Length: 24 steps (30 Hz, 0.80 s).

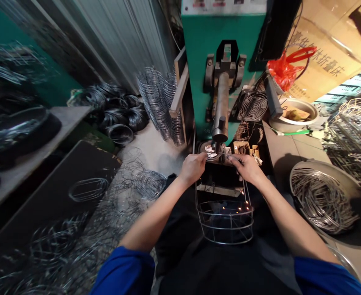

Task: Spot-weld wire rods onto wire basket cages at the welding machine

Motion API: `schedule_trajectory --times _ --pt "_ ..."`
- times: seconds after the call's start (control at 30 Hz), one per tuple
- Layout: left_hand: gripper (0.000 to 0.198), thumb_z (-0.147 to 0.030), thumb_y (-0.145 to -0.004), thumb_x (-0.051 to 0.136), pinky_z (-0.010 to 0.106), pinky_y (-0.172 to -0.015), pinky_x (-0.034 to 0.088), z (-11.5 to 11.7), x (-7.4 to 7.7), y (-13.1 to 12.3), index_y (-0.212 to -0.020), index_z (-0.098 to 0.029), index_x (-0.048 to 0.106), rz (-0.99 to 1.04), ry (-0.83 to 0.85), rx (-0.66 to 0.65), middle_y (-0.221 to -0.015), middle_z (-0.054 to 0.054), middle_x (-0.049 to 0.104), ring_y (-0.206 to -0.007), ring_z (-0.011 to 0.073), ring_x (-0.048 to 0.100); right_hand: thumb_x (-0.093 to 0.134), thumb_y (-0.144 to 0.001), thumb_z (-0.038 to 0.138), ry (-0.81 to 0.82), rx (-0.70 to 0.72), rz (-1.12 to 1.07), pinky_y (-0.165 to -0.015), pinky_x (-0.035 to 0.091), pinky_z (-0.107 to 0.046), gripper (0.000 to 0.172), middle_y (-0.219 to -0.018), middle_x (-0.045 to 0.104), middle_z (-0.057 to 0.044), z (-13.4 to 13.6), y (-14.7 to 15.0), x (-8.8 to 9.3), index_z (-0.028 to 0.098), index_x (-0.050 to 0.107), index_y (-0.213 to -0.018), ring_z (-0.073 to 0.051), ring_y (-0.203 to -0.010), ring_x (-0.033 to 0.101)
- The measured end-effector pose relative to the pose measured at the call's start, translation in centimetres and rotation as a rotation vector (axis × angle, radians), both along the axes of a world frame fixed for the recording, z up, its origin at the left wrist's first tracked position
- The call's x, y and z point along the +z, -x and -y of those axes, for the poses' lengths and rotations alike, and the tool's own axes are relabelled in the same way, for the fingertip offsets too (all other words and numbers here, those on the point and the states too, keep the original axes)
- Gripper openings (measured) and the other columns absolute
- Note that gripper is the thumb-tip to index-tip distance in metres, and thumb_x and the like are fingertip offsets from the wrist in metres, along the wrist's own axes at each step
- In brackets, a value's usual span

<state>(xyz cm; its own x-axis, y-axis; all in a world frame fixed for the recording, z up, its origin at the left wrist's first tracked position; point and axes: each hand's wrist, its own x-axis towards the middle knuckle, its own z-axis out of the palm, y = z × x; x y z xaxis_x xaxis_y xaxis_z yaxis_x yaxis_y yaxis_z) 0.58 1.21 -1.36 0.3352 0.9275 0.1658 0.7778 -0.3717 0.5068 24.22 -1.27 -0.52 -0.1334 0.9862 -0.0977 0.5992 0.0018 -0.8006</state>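
Note:
A wire basket (226, 241) with a tall wire handle hangs below my two hands, over my lap. My left hand (193, 169) is closed on the upper left of the handle, beside the welding machine's electrode (219, 135). On the other side of the electrode, my right hand (246, 167) pinches the wire at the upper right. The top of the wire lies near the electrode tip, but whether they touch is hard to make out. Orange sparks (240, 209) show near the basket's rim at the right.
The green welding machine (195, 82) stands ahead. At the right is a basin of cut wires (321, 200), with a white bowl (314, 116) behind it. Stacked wire rings (157, 102) hang left of the machine. Loose wire frames (150, 182) lie on the floor, left.

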Motion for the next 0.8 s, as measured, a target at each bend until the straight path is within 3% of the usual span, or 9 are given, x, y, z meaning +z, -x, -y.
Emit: schedule_trajectory --times 0.33,0.47,0.53,0.6,0.7,0.8 --pt "0.023 -0.021 -0.096 0.053 0.028 -0.075 0.049 0.1 -0.4 -0.1 -0.104 -0.022 0.075 0.077 0.008 0.025 -0.088 0.008 0.076 -0.08 0.021 0.069 0.049 -0.095 0.056 -0.011 -0.003 -0.053 -0.035 0.041 -0.021 0.049 -0.048 0.054 0.005 -0.2 -0.1 -0.7 0.015 0.072 -0.109 -0.015 -0.032 0.055" --pt "0.022 -0.02 -0.094 0.055 0.029 -0.075 0.049 0.0 -0.5 -0.2 -0.101 -0.021 0.076 0.163 0.01 0.047 -0.083 0.008 0.074 -0.077 0.0205 0.067 0.051 -0.094 0.059 -0.015 -0.043 -0.081 -0.037 0.04 -0.021 0.048 -0.046 0.051 0.005 0.5 0.0 -0.7 0.015 0.07 -0.092 -0.014 -0.032 0.053" --pt "0.021 -0.025 -0.094 0.057 0.03 -0.075 0.049 0.7 -0.7 0.3 -0.104 -0.019 0.075 0.309 0.048 0.038 -0.082 0.007 0.073 -0.075 0.0198 0.066 0.051 -0.094 0.06 -0.023 -0.065 -0.108 -0.037 0.037 -0.022 0.049 -0.045 0.05 0.004 1.7 -0.1 -0.2 0.015 0.068 -0.084 -0.013 -0.033 0.05" --pt "0.033 -0.037 -0.092 0.063 0.03 -0.076 0.05 2.5 -1.3 1.1 -0.119 -0.019 0.07 0.576 0.184 0.043 -0.087 0.006 0.071 -0.077 0.0189 0.066 0.051 -0.094 0.058 -0.112 -0.11 -0.102 -0.041 0.038 -0.022 0.048 -0.047 0.05 0.004 3.5 -0.5 0.8 0.015 0.069 -0.082 -0.013 -0.038 0.051" --pt "0.068 -0.059 -0.085 0.067 0.032 -0.077 0.053 7.0 -3.2 2.2 -0.142 -0.027 0.05 1.055 0.621 0.104 -0.11 0.008 0.069 -0.088 0.0203 0.068 0.053 -0.097 0.052 -0.356 -0.219 -0.032 -0.055 0.045 -0.024 0.044 -0.059 0.06 -0.001 6.3 -1.2 2.1 0.014 0.072 -0.086 -0.014 -0.055 0.058" --pt "0.084 -0.079 -0.072 0.064 0.04 -0.075 0.056 12.0 -5.3 2.4 -0.138 -0.028 0.051 1.26 1.095 0.123 -0.117 0.013 0.068 -0.093 0.0274 0.071 0.051 -0.099 0.048 -0.481 -0.277 0.016 -0.071 0.051 -0.029 0.04 -0.082 0.072 -0.007 8.4 -1.5 2.6 0.015 0.075 -0.099 -0.019 -0.074 0.066"
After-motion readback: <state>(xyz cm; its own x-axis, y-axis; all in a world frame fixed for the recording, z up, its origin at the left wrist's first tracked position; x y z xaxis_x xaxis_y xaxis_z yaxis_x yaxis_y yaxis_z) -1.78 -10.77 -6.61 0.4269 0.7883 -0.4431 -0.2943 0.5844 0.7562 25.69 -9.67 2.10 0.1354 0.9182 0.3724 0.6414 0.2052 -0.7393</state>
